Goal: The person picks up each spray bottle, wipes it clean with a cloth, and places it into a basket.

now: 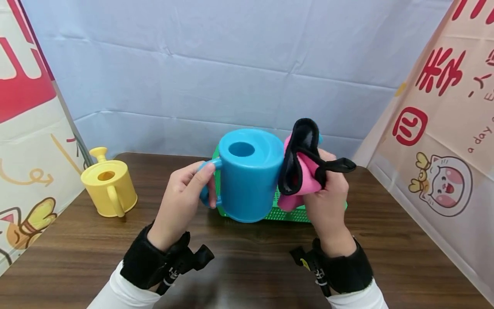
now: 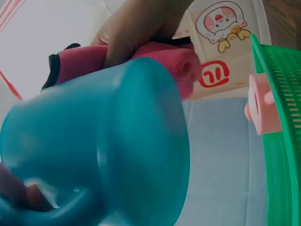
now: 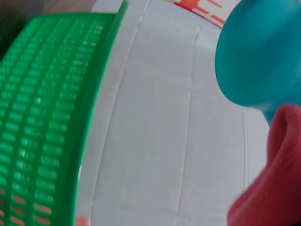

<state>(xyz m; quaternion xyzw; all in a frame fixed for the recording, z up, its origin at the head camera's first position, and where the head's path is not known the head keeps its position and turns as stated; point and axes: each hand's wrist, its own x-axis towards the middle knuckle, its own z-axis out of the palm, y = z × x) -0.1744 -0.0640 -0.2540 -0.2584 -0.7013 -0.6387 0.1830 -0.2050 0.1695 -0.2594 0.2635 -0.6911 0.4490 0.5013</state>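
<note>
Blue watering can (image 1: 248, 180) and pink cloth (image 1: 308, 174) held up before a green basket (image 1: 289, 214).
The can is gripped at its handle (image 1: 218, 163) by the left hand (image 1: 183, 195); the cloth is clasped by the right hand (image 1: 328, 197), whose fingertips are hidden. The basket is largely blocked by both. A pink object (image 2: 264, 110) is partly covered by it. A yellow watering can (image 1: 109, 184) is seen far left.

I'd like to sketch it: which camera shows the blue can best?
The head view: the blue can shows nearly its whole body there, top and side together. The left wrist view shows its base and side up close, cut off; the right wrist view shows only part, at the edge.
</note>
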